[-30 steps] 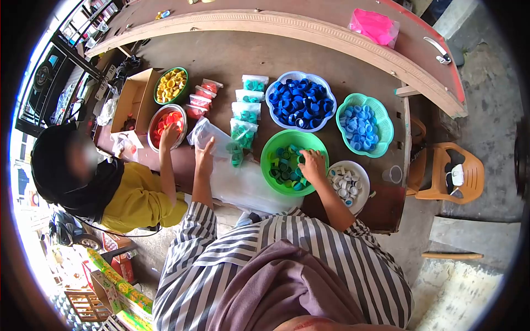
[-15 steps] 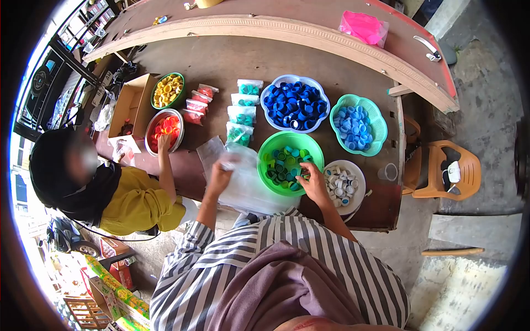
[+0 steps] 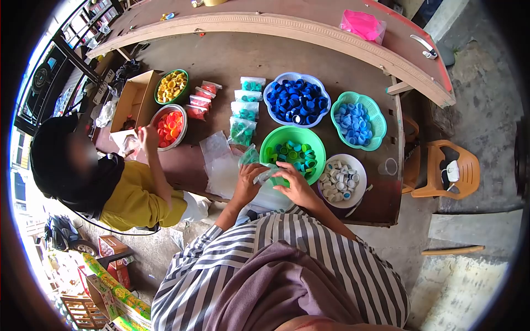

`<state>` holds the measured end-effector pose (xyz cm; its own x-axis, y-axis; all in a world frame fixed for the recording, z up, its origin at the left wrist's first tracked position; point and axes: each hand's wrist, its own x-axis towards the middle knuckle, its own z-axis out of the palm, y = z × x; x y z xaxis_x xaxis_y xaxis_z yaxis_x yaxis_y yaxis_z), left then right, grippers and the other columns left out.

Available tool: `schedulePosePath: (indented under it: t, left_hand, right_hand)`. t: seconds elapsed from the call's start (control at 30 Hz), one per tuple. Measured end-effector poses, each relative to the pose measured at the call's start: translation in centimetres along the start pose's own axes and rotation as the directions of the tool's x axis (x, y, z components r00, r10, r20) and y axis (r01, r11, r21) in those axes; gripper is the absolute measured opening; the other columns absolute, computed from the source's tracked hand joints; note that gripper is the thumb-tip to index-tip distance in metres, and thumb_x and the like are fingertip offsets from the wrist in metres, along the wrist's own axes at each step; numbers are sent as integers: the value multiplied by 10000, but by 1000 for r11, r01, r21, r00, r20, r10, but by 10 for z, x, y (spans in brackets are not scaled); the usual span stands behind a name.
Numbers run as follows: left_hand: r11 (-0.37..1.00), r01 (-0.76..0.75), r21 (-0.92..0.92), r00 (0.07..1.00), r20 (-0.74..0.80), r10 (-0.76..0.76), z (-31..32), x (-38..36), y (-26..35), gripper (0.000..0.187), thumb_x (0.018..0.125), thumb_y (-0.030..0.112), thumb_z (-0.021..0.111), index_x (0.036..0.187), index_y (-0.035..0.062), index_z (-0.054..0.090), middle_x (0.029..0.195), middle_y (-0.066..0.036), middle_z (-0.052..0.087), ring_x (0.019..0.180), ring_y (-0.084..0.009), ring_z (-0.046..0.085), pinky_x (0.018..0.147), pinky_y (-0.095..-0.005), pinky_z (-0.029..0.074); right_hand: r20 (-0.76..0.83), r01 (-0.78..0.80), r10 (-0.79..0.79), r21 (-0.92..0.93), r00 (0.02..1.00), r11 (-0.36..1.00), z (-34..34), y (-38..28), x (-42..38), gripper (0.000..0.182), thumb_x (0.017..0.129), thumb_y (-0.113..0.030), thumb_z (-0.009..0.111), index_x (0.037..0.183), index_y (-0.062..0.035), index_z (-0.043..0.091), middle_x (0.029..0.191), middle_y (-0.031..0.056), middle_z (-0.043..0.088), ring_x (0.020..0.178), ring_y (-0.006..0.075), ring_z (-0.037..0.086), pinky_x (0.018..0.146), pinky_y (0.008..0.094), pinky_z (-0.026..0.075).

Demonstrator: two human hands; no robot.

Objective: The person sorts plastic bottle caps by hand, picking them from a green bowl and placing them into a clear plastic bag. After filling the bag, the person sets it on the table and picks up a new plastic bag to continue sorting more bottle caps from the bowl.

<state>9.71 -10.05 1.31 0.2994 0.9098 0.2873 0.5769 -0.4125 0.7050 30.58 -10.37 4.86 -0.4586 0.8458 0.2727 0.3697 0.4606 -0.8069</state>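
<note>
My left hand is closed on a clear plastic bag in front of the green basin. At the bag's other side is my right hand, its fingers bent together at the mouth; whether a cap is in them I cannot make out. Some green shows through the plastic near my left fingers. Green bottle caps lie in the bright green basin just beyond. Flat clear bags are spread on the table left of my hands. Filled bags of teal caps lie in a column behind them.
Dark blue caps, light blue caps and white caps sit in containers around the basin. A co-worker on the left reaches beside a bowl of red caps. A wooden rail crosses the far side.
My right hand has come out of the green basin to the bag. My left hand has moved right, meeting it. The co-worker's hand has drawn back from the red caps.
</note>
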Motion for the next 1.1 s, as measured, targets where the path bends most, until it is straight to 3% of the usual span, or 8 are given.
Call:
schedulePosePath:
  t: [0.27, 0.4, 0.43, 0.6, 0.7, 0.8, 1.07, 1.1]
  left_hand:
    - [986, 168, -17, 971, -167, -168, -27, -15, 59, 587, 693, 108, 738, 1244, 65, 539, 1131, -184, 494, 1082, -373, 447, 955, -466, 377]
    - [912, 316, -259, 921, -145, -361, -17, -17, 58, 561, 741, 11, 714, 1260, 40, 503, 1107, -172, 498, 907, -275, 552, 708, -345, 495]
    - [971, 184, -151, 945, -244, -217, -15, -18, 50, 509, 730, -71, 676, 1201, 40, 520, 1082, -138, 507, 783, -185, 569, 596, -268, 514]
    - [932, 253, -260, 926, -215, -312, -23, -16, 57, 304, 738, -100, 625, 1001, 26, 536, 1073, -141, 527, 743, -217, 590, 605, -315, 494]
    - [975, 214, 59, 974, -94, -208, -32, -13, 62, 145, 738, -55, 594, 798, 67, 643, 1095, -65, 606, 875, -279, 637, 673, -381, 521]
    - [976, 175, 131, 982, -94, -164, -35, -9, 52, 271, 719, -58, 579, 892, 103, 711, 1168, -28, 622, 925, -274, 637, 748, -383, 526]
    - [925, 357, 127, 932, -110, -344, -77, 24, 51, 409, 730, -62, 533, 1079, 68, 703, 1121, -68, 675, 875, -290, 663, 770, -357, 533]
    - [946, 292, 142, 930, -271, -247, -84, 29, 40, 426, 738, -67, 533, 1104, 78, 698, 1114, -92, 679, 791, -294, 677, 722, -358, 543]
  right_hand:
    - [-68, -80, 79, 3, 995, 997, 15, 4, -2, 453, 751, -5, 728, 1163, -40, 542, 1104, 135, 478, 938, 309, 573, 804, 389, 492]
    - [-60, -124, 127, 55, 990, 991, 24, -9, -3, 491, 725, 9, 735, 1177, -21, 546, 1107, 142, 480, 934, 305, 572, 823, 368, 482]
    - [-57, -104, 107, 54, 993, 993, 26, -10, -4, 487, 724, 20, 727, 1174, -13, 546, 1107, 145, 479, 942, 305, 575, 822, 369, 485]
    - [-165, -130, 127, -10, 978, 991, 24, -15, -5, 464, 746, 55, 667, 1188, 1, 536, 1118, 154, 475, 1021, 303, 571, 831, 377, 485]
    - [-140, -101, 98, -11, 985, 995, 12, -17, 3, 372, 793, 4, 679, 1152, -35, 586, 1124, 140, 494, 1002, 285, 577, 832, 369, 488]
    - [-151, -48, 44, -28, 988, 998, -3, 7, 11, 245, 827, -56, 695, 1066, -66, 641, 1107, 111, 528, 993, 278, 576, 824, 370, 487]
    - [-235, -356, 268, -562, 934, 747, -18, 105, 16, 48, 809, -85, 675, 856, -96, 680, 956, 73, 567, 949, 271, 535, 814, 410, 436]
    - [-215, -342, 268, -643, 939, 685, -13, 117, 16, 32, 801, -112, 671, 820, -98, 693, 960, 66, 575, 967, 265, 532, 825, 398, 429]
